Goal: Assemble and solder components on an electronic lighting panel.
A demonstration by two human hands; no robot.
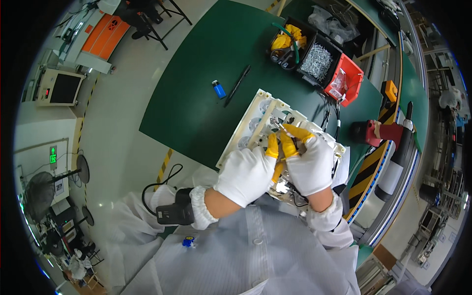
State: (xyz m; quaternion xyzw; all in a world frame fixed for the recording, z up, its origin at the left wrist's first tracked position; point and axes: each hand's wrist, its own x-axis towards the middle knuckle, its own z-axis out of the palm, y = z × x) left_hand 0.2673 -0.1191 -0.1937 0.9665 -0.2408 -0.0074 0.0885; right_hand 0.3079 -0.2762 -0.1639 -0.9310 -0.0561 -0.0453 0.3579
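Note:
Both my hands wear white gloves with yellow fingertips and work close together over a cream plastic housing (241, 129) with round openings. My left hand (248, 174) is closed, its fingertips pressed together at the middle of the housing; what they hold, if anything, is hidden. Beside it, my right hand (310, 164) pinches a small silver metal piece (280, 126) between thumb and forefinger; its exact kind is too small to tell. Shiny metal parts and dark wires show on the housing under and below my fingers, partly covered by them.
On the green table (196, 88) lie a blue lighter (219, 89) and a black pen (238, 85). Farther back stand a black bin of screws (317, 61), a red bin (345, 81) and a black bin with yellow items (290, 39). A red device (366, 132) stands at right.

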